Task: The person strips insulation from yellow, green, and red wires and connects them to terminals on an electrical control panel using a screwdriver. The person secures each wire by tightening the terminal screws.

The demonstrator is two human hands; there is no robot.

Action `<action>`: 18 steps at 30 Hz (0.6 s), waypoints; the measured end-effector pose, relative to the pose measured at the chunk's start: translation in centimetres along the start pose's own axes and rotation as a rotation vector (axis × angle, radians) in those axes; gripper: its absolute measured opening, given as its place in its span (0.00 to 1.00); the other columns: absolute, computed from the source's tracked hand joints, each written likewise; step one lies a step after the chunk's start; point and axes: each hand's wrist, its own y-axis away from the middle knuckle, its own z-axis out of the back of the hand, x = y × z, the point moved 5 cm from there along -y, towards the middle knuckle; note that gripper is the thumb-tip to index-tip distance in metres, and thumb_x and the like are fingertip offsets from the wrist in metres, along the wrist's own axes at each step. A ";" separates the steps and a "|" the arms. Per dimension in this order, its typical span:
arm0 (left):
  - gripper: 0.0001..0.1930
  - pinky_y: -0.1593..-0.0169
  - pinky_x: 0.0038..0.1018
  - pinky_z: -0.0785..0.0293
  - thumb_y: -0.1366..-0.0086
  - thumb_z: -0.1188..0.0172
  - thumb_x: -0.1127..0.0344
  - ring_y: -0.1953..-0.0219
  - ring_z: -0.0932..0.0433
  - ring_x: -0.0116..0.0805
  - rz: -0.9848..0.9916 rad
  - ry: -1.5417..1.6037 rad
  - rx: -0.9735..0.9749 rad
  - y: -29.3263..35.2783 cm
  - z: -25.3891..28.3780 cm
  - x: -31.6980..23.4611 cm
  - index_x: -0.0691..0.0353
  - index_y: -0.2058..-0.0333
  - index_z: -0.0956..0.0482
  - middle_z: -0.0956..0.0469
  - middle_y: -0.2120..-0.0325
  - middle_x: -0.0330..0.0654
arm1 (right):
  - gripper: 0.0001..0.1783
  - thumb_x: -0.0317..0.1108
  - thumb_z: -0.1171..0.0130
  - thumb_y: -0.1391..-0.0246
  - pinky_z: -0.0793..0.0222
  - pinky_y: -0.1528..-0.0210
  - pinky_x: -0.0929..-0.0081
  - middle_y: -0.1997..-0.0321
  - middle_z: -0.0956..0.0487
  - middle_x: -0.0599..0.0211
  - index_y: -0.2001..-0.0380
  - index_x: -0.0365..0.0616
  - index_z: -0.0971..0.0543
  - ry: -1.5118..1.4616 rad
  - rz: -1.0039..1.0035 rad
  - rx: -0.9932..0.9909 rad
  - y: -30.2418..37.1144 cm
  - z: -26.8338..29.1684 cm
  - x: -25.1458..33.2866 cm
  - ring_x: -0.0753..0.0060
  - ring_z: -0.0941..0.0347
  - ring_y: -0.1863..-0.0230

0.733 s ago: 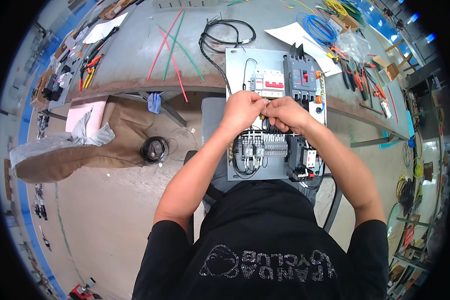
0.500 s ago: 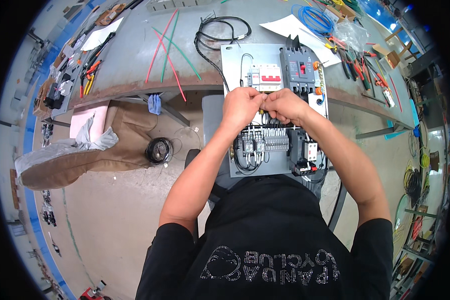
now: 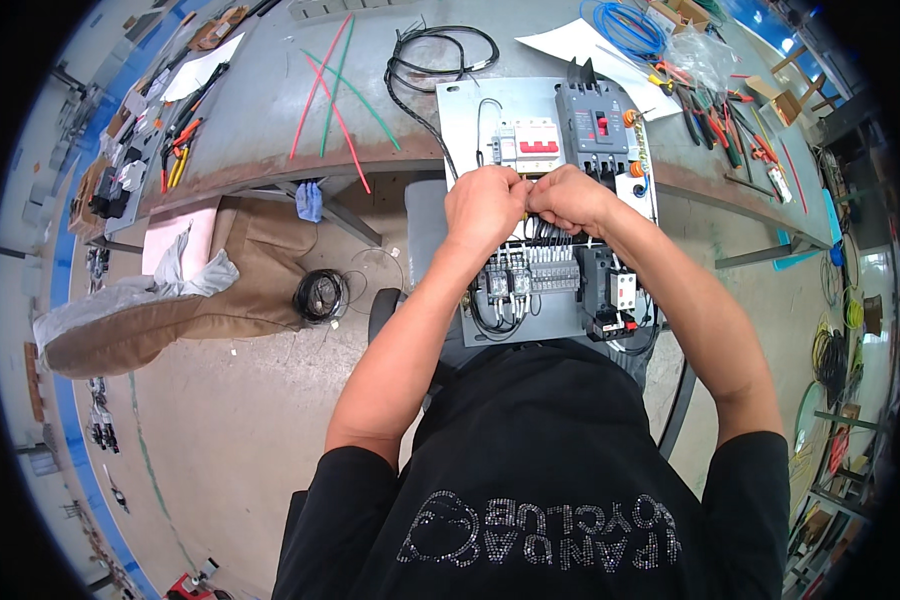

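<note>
A pale metal mounting plate (image 3: 457,105) bearing electrical parts leans against the bench edge. Over its middle, my left hand (image 3: 487,208) and my right hand (image 3: 573,202) meet with fingertips pinched together. What they pinch is too small and too covered to make out. Just below the fingers, a bundle of thin black wires (image 3: 548,232) runs down to a grey terminal strip (image 3: 554,276). Beyond the hands sit a white breaker with red levers (image 3: 538,147) and a large dark grey breaker (image 3: 596,130). Nearer me are two small relays (image 3: 508,287) and a black contactor (image 3: 596,285).
On the grey bench (image 3: 240,135) lie red and green wires (image 3: 335,100), a coiled black cable (image 3: 440,50), white paper (image 3: 580,55) and several pliers (image 3: 710,125). Left of me stands a brown cloth-covered chair (image 3: 190,320); a black wire coil (image 3: 321,296) lies on the floor.
Both hands stay pinched together over the plate, shifting only slightly. The plate and bench sit a little higher in the picture, and the right fingers have curled in a bit more.
</note>
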 end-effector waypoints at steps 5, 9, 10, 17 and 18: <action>0.14 0.59 0.43 0.21 0.34 0.35 0.53 0.65 0.14 0.53 -0.012 -0.051 0.002 0.2 0.1 -0.3 0.56 0.67 0.09 0.14 0.72 0.50 | 0.15 0.30 0.34 0.44 0.48 0.86 0.73 0.85 0.29 0.71 0.83 0.42 0.23 0.019 -0.002 -0.013 -0.1 -0.1 -0.2 0.78 0.39 0.88; 0.14 0.59 0.44 0.20 0.34 0.36 0.52 0.64 0.15 0.54 -0.005 -0.083 -0.015 0.3 0.1 -0.6 0.55 0.67 0.09 0.14 0.72 0.51 | 0.15 0.29 0.35 0.44 0.48 0.87 0.73 0.85 0.29 0.70 0.84 0.43 0.24 0.020 0.023 -0.029 -0.1 -0.1 0.0 0.78 0.40 0.88; 0.14 0.59 0.44 0.20 0.34 0.36 0.52 0.64 0.15 0.55 -0.007 -0.084 -0.019 0.4 0.1 -0.6 0.55 0.66 0.09 0.14 0.72 0.52 | 0.15 0.29 0.35 0.44 0.48 0.87 0.73 0.85 0.29 0.71 0.84 0.43 0.24 0.023 0.018 -0.039 -0.1 -0.2 -0.2 0.78 0.39 0.88; 0.15 0.61 0.43 0.22 0.33 0.37 0.52 0.68 0.15 0.55 -0.069 -0.033 -0.098 0.8 -0.3 -0.2 0.57 0.64 0.10 0.15 0.74 0.51 | 0.12 0.30 0.34 0.44 0.46 0.87 0.72 0.85 0.28 0.72 0.81 0.41 0.21 0.024 0.085 -0.089 -0.7 -0.1 -1.0 0.79 0.38 0.88; 0.16 0.62 0.42 0.22 0.33 0.37 0.52 0.69 0.16 0.54 -0.076 0.040 -0.097 1.3 -0.2 0.4 0.58 0.64 0.10 0.15 0.74 0.51 | 0.12 0.30 0.34 0.44 0.46 0.87 0.73 0.85 0.28 0.73 0.80 0.41 0.20 0.019 0.114 -0.098 -0.4 -0.2 -0.6 0.79 0.38 0.88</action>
